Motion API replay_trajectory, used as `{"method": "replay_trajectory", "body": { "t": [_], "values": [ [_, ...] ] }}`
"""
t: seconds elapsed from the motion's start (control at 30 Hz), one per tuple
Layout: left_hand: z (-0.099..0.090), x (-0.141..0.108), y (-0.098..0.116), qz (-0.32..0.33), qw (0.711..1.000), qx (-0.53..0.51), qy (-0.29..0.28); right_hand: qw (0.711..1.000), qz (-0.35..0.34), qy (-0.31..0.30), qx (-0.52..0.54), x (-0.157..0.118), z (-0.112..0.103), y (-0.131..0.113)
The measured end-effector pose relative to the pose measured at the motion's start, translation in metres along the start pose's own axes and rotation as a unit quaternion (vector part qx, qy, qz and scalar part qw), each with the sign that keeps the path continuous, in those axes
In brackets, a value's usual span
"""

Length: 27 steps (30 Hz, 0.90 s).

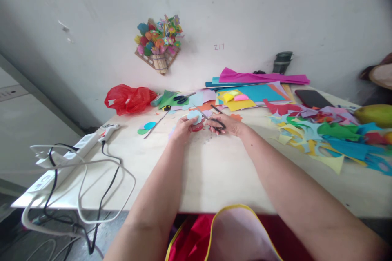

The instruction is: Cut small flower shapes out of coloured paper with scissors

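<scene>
well, from where i stand the pale wooden table [214, 179] runs up to a greyish-white wall [196, 4], with "217" written on it and a woven holder of paper flowers [157, 40] hung to the left. near the table's middle, the left hand [183, 127] pinches a pale blue paper piece [193, 116] between thumb and fingers. close beside it, the right hand [228, 125] is closed around the black-handled scissors [217, 124], blades toward the paper; i can't tell whether they touch it. a power strip [87, 143] with tangled cables [116, 171] lies along the left edge. toward the wall sit a crumpled red plastic bag [130, 98], a second pair of scissors [180, 99] and, further right, stacked coloured sheets [260, 93] under a magenta roll [263, 76], a dark cup [283, 63] behind them. on the right, a phone [314, 99] lies beyond heaped paper scraps [339, 132], with a yellow-green fruit [375, 116] near the edge. a red, yellow-trimmed garment [194, 236] shows below the table.
</scene>
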State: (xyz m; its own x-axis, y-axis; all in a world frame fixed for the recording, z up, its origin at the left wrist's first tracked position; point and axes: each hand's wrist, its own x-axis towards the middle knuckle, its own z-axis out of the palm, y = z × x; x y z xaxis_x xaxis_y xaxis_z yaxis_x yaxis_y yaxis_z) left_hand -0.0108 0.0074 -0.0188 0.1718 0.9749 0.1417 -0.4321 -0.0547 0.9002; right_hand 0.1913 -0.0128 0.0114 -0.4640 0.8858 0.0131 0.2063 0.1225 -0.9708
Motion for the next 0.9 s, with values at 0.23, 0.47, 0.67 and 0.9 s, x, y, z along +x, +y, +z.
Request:
{"method": "replay_trajectory", "body": {
  "t": [0.23,0.47,0.67,0.9],
  "values": [
    [0.0000,0.0006,-0.0002,-0.006,1.000,-0.006,0.003,1.000,0.001,0.003,-0.004,-0.0007,0.0017,-0.0024],
    [-0.0004,0.0005,0.0003,-0.004,1.000,-0.004,0.004,1.000,0.001,0.002,-0.003,0.0009,0.0019,-0.0012],
    [0.0004,0.0012,-0.0001,-0.008,1.000,-0.007,0.009,1.000,0.005,0.000,0.007,-0.0003,0.0019,-0.0034],
    [-0.0015,0.0022,-0.0010,-0.012,1.000,-0.003,0.009,1.000,0.016,-0.005,0.018,0.0012,0.0012,-0.0012]
  ]
}}
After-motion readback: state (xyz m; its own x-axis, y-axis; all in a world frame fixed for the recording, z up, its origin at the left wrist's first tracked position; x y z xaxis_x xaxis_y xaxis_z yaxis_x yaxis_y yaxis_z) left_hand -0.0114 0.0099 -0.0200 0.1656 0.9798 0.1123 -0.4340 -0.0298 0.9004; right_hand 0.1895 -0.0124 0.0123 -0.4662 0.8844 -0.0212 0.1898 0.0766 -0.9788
